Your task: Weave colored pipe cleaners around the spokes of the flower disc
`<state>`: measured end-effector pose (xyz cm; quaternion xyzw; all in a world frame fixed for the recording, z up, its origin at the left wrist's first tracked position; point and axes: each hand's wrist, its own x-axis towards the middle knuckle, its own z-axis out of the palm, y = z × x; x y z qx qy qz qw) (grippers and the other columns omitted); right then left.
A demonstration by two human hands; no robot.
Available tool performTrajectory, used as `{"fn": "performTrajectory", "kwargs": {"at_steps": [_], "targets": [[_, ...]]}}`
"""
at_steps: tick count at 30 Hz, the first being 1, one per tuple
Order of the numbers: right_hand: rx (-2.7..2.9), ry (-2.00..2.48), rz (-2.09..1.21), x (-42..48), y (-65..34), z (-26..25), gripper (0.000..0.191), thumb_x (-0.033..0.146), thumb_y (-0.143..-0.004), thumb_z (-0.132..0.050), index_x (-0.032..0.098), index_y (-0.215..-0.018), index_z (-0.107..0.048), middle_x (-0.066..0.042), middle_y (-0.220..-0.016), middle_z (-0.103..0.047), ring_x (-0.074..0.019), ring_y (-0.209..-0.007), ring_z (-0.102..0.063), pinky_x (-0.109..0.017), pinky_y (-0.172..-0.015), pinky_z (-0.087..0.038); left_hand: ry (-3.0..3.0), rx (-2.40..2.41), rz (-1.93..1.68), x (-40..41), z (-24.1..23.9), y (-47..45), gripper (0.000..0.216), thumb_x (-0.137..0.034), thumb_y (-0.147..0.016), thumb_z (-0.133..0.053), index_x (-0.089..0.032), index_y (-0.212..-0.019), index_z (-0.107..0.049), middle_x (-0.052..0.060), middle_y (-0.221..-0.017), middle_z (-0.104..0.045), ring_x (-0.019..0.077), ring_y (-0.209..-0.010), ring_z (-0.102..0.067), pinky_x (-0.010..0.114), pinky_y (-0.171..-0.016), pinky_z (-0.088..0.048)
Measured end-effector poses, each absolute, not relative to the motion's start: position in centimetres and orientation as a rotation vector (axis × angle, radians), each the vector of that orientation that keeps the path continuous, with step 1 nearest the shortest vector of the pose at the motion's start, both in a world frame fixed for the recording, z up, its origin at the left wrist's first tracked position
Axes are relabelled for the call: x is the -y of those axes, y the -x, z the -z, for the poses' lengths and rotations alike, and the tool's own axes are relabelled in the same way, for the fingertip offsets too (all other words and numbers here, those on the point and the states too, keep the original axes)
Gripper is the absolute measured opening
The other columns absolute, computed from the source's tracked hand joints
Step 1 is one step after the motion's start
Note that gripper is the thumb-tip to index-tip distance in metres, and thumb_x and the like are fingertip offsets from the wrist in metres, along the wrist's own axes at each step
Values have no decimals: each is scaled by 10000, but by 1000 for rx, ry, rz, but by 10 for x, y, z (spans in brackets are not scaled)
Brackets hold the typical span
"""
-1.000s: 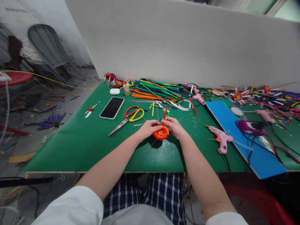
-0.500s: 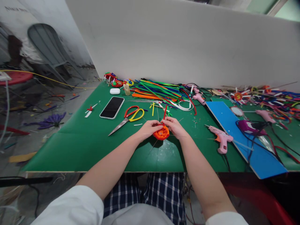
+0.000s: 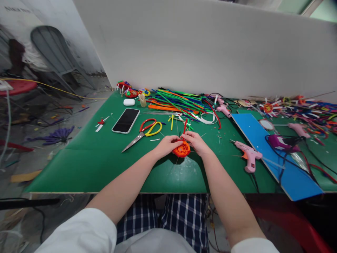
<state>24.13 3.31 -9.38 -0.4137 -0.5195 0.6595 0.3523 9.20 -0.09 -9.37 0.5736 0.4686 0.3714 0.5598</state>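
Between my two hands is a round orange and red woven disc, with thin wire spokes sticking out around it. My left hand pinches the disc's left upper edge between thumb and fingers. At the upper right edge, my right hand is closed on a red pipe cleaner, whose free end points up and away from me. Exactly how the pipe cleaner joins the disc is hidden by my fingers. Red-and-yellow-handled scissors lie to the left of my left hand.
A phone and a white earphone case lie left. Behind my hands is a pile of coloured pipe cleaners. A pink glue gun and a blue board lie right. The green table's front edge is close to me.
Hardly anything differs. The disc and its wire spokes have turned very slightly, while both hands keep their hold in the same place.
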Motion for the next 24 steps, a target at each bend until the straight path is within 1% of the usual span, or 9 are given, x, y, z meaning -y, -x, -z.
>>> {"fn": "performTrajectory", "kwargs": {"at_steps": [18,24], "targets": [[1344,1074,-1709,-34,-241,94,169,336,-613,-594,179,-671,-570,17,-700,-572,-57,-547,-476,-164,-456,-333,-1358,-1106,-868,2,92,-93,267,-363,-666,-517,-132,-787,-571,9,-697,-579,91,-575,-496,212,-556,-395],[1336,1095,-1708,-34,-241,92,156,326,-612,-596,183,-669,-570,19,-709,-575,-60,-559,-478,-171,-479,-352,-1541,-1171,-851,3,94,-92,285,-382,-704,-465,-143,-808,-580,18,-735,-584,108,-629,-500,229,-611,-399]]}}
